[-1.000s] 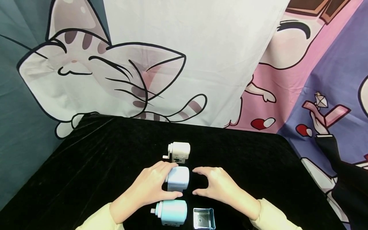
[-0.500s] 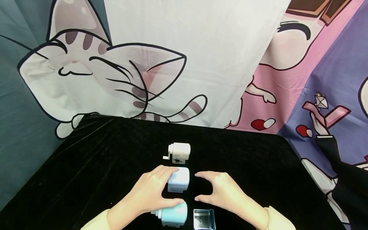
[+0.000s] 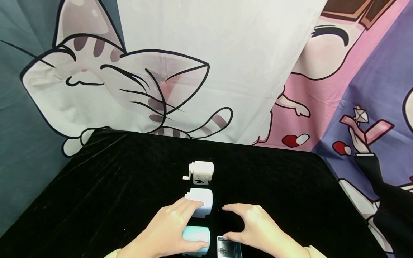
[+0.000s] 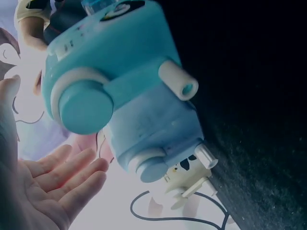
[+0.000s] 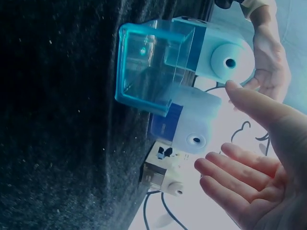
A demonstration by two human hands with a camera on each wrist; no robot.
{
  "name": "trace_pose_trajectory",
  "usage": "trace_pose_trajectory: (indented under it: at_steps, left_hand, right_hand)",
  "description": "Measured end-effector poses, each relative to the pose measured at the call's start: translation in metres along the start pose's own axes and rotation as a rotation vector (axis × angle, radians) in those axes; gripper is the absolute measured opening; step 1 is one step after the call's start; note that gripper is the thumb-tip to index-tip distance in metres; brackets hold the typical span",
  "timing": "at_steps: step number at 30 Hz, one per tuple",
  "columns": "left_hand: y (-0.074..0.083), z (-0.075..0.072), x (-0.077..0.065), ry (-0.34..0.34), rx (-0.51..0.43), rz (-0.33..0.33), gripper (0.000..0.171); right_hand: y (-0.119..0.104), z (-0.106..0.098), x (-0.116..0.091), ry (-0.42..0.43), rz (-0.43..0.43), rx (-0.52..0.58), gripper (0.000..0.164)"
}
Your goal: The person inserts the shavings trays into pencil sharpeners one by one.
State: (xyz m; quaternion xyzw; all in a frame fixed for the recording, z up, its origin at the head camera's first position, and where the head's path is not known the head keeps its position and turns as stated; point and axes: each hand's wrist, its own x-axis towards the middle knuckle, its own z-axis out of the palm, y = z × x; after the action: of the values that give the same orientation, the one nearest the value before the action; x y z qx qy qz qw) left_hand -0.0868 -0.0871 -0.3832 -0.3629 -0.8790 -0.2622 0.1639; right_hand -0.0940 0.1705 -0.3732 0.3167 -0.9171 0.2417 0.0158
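Observation:
Three crank pencil sharpeners stand in a row on black cloth: a white sharpener point(image 3: 203, 170) at the back, a pale blue sharpener point(image 3: 203, 195) in the middle and a turquoise sharpener point(image 3: 196, 233) in front. My left hand point(image 3: 171, 227) hovers beside the front two, fingers spread and holding nothing; its fingertips overlap the pale blue one and its thumb the turquoise one in the head view. To the right, my right hand point(image 3: 259, 229) is relaxed, with thumb and fingers apart. Its thumb overlaps a clear, blue-tinted, open-topped drawer point(image 5: 121, 67) beside the turquoise sharpener.
Black velvety cloth point(image 3: 129, 186) covers the table. Behind it hangs a backdrop point(image 3: 245, 71) printed with a cartoon cat and figures. The sharpeners' crank handles point(image 4: 178, 79) stick out on their left side.
Both hands have drawn back toward the front, the left from around the pale blue sharpener, the right slightly outward too. The sharpeners and drawer stay in place.

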Motion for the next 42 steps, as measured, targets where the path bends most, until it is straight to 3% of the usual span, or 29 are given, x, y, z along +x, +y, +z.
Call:
trace_pose_trajectory:
  at_steps: [4, 10, 21, 32, 42]
  left_hand:
    - [0.002, 0.002, -0.004, -0.011, 0.007, 0.023, 0.072]
    - [0.002, 0.003, -0.008, -0.079, -0.001, 0.008, 0.073]
    - [-0.001, 0.006, -0.014, -0.141, 0.016, 0.018, 0.072]
    - [-0.001, 0.005, -0.016, -0.281, -0.035, -0.05, 0.071]
    - [0.0, 0.006, -0.018, -0.28, -0.026, -0.054, 0.07]
  right_hand:
    - [0.0, 0.001, -0.006, -0.042, 0.003, 0.037, 0.055]
    - [0.001, 0.004, -0.013, -0.095, -0.012, 0.126, 0.057]
    - [0.004, 0.008, -0.023, -0.187, 0.075, 0.195, 0.059]
    - [0.009, 0.015, -0.032, -0.218, 0.077, 0.242, 0.064]
    - [0.014, 0.016, -0.034, -0.267, 0.077, 0.244, 0.068]
